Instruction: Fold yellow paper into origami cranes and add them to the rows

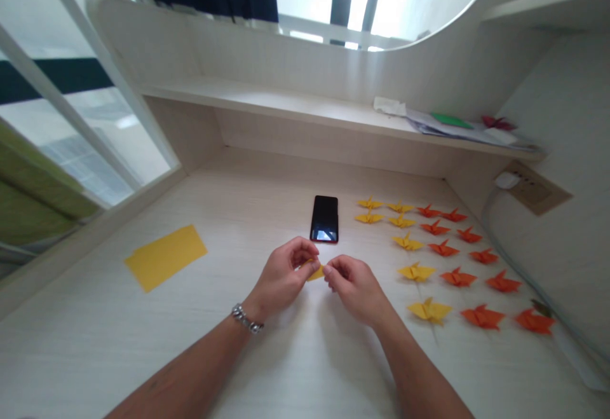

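Between my two hands is a small folded piece of yellow paper [315, 273], partly hidden by the fingers. My left hand [284, 273], with a metal bracelet [246, 319] at the wrist, pinches its left side between thumb and fingers. At the paper's right side, my right hand [351, 282] is closed in a pinch on the edge. Just beyond the hands lies a black smartphone [325, 217], its screen dark with a bright reflection. Yellow paper sheets [166, 257] lie flat on the desk to the left.
Rows of folded yellow cranes [416, 272] and orange cranes [458, 277] stand at the right of the desk [267, 368]. A grey cable [512, 263] runs along the right wall from a socket [537, 187]. Papers [443, 128] lie on the shelf [286, 106] behind.
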`<state>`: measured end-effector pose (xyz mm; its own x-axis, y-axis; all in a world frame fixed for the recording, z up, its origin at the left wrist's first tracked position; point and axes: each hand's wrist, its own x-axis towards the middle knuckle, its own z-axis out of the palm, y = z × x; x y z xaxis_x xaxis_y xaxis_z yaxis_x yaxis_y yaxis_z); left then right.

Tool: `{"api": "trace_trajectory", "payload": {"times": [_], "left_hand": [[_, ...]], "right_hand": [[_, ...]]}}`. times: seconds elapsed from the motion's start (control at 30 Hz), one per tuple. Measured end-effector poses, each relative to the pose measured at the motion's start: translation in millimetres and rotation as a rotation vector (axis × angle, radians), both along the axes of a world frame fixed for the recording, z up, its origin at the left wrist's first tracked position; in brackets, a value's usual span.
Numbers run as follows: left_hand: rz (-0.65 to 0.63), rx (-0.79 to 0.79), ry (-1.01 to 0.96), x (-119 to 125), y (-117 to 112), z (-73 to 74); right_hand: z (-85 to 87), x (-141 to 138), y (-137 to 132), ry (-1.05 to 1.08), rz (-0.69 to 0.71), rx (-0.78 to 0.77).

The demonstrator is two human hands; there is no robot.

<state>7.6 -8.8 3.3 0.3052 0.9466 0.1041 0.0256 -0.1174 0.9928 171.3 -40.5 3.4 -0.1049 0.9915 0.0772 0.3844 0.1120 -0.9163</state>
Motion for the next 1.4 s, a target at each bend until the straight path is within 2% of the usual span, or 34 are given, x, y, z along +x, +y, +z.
{"api": "trace_trajectory", "payload": {"times": [0.13, 0.27, 0.43, 0.67, 0.77, 0.87, 0.97, 1.1, 1.27, 1.4], "left_hand": [[0.012, -0.031, -0.032, -0.1, 1.3, 1.7], [0.030, -0.047, -0.046, -0.2, 2.0, 1.7], [0.038, -0.047, -0.056, -0.8, 3.0, 0.9], [-0.055, -0.087, -0.040, 0.7, 1.4, 0.5], [-0.016, -0.102, -0.054, 0.3, 2.4, 0.6], [0.046, -0.103, -0.058, -0.7, 4.2, 2.2], [0.066, -0.096, -0.052, -1.3, 4.8, 3.7], [0.032, -0.123, -0.082, -0.5, 2.5, 5.5], [0.006, -0.164, -0.144, 0.5, 0.0, 9.7], [0.040, -0.148, -0.128, 0.0, 0.9, 10.3]], "right_hand": [[-1.5, 2.1, 0.9, 0.037, 0.008, -0.008], [-8.3, 3.7, 4.4, 0.168, 0.014, -0.109], [-11.7, 4.0, 4.8, 0.139, -0.013, -0.089], [-10.5, 6.5, 3.4, 0.126, -0.023, -0.067], [-13.4, 8.7, 7.2, 0.229, 0.028, -0.137], [-14.4, 11.6, 10.3, 0.292, -0.009, -0.136], [-12.2, 12.6, 9.6, 0.264, -0.033, -0.104], [-8.9, 10.3, 6.2, 0.169, -0.006, -0.061], [-8.4, 7.8, 7.4, 0.398, 0.066, -0.168], [-9.6, 9.0, 8.8, 0.391, 0.071, -0.166]]}}
